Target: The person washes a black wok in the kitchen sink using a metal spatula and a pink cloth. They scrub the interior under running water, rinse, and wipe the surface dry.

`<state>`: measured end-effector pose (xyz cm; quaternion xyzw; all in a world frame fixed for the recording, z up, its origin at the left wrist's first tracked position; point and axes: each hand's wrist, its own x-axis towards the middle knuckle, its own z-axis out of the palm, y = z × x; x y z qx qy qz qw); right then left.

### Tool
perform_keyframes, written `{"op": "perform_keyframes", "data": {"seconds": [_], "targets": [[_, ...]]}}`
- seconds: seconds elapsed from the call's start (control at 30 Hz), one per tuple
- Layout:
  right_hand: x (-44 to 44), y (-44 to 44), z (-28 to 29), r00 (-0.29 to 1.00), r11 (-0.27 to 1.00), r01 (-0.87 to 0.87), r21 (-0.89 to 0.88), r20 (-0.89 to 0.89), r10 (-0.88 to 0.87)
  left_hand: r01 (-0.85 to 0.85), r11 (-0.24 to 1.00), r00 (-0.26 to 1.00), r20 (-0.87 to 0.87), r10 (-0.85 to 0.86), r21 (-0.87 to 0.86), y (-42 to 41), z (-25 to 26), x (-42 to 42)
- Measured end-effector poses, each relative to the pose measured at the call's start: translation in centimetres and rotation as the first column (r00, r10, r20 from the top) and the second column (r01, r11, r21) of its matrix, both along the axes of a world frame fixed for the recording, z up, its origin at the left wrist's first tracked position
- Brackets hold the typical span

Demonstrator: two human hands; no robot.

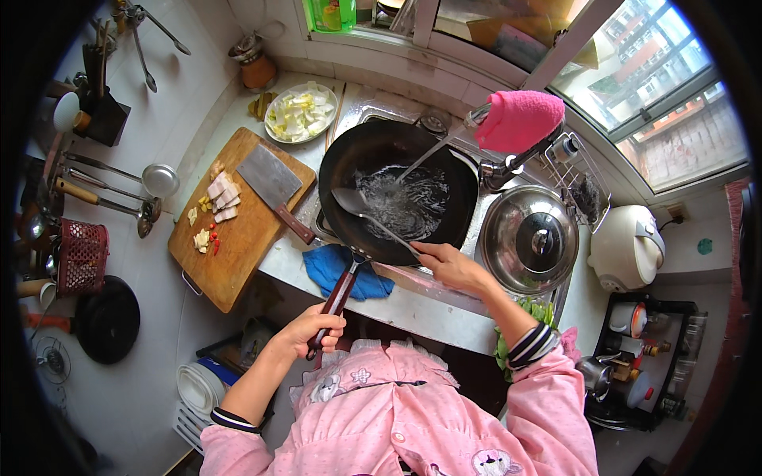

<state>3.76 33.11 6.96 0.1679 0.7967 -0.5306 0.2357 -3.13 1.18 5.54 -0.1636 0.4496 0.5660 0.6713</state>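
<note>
My left hand (317,330) grips the dark handle of a black wok (339,149), which rests over the sink beneath the faucet. Water (428,156) streams from the faucet into the wok, where rippling water covers the bottom. With my right hand (449,266) I hold a metal spatula (351,202); its blade is inside the wok at the left of the water. A blue cloth (372,282) lies on the counter edge below the wok, behind its handle. Over the faucet hangs a pink towel (521,121).
Left of the wok, a cleaver (269,176), sliced meat (223,191) and red chili pieces lie on a wooden cutting board (238,268). Behind it stands a plate of cut cabbage (300,113). A metal lid (500,238) and leafy greens (539,310) are at the right, near a white rice cooker (625,247).
</note>
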Motion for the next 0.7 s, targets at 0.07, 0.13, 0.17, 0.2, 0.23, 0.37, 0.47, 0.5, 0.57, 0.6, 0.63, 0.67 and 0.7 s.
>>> {"op": "perform_keyframes", "data": {"seconds": [0.07,0.13,0.17,0.2,0.23,0.37,0.47,0.5,0.57,0.6,0.63,0.67,0.7], "targets": [[1.1,2.0,1.9,0.989,0.996,-0.086,-0.022,0.123,0.088,0.006,1.0,1.0,-0.022,-0.006,-0.005,0.1,0.1,0.0],[2.2,4.2,3.5,0.963,0.985,-0.169,-0.015,0.208,0.168,0.01,1.0,1.0,-0.027,-0.01,-0.005,0.5,0.8,0.0],[2.7,5.1,4.0,0.949,0.976,-0.216,0.007,0.235,0.208,0.005,1.0,0.999,-0.035,-0.006,-0.014,0.5,1.0,0.0],[3.5,6.3,3.6,0.949,0.964,-0.255,0.074,0.21,0.235,0.003,1.0,0.999,-0.045,-0.004,-0.016,0.7,1.1,0.1],[3.4,6.8,5.6,0.918,0.95,-0.283,0.131,0.323,0.23,-0.003,1.0,0.999,-0.054,0.002,-0.02,0.8,1.1,0.1],[4.1,11.1,6.0,0.887,0.838,-0.455,0.302,0.244,0.393,-0.004,1.0,1.0,-0.025,0.004,0.018,0.4,0.3,-0.1],[3.2,10.8,7.2,0.888,0.801,-0.453,0.391,0.279,0.366,-0.012,0.999,1.0,-0.011,0.013,0.03,0.3,0.5,0.0],[3.1,10.9,7.0,0.892,0.796,-0.448,0.407,0.271,0.363,-0.011,0.999,1.0,-0.01,0.011,0.03,0.4,0.6,-0.1],[2.9,10.6,4.2,0.913,0.829,-0.408,0.383,0.189,0.362,-0.008,0.999,1.0,-0.006,0.009,0.034,0.6,0.7,-0.2],[2.3,9.5,3.8,0.923,0.836,-0.383,0.393,0.181,0.339,-0.003,1.0,1.0,-0.005,0.003,0.032,0.6,0.7,-0.3],[1.5,8.0,3.4,0.932,0.841,-0.362,0.401,0.173,0.318,-0.004,1.0,1.0,-0.003,0.004,0.027,0.5,0.5,-0.3],[1.1,7.1,2.4,0.95,0.858,-0.311,0.408,0.135,0.281,-0.005,1.0,1.0,-0.001,0.005,0.023,0.4,0.3,-0.2],[1.0,6.3,1.2,0.967,0.873,-0.255,0.414,0.097,0.237,-0.001,1.0,1.0,0.001,0.001,0.022,0.5,0.1,-0.2]]}}
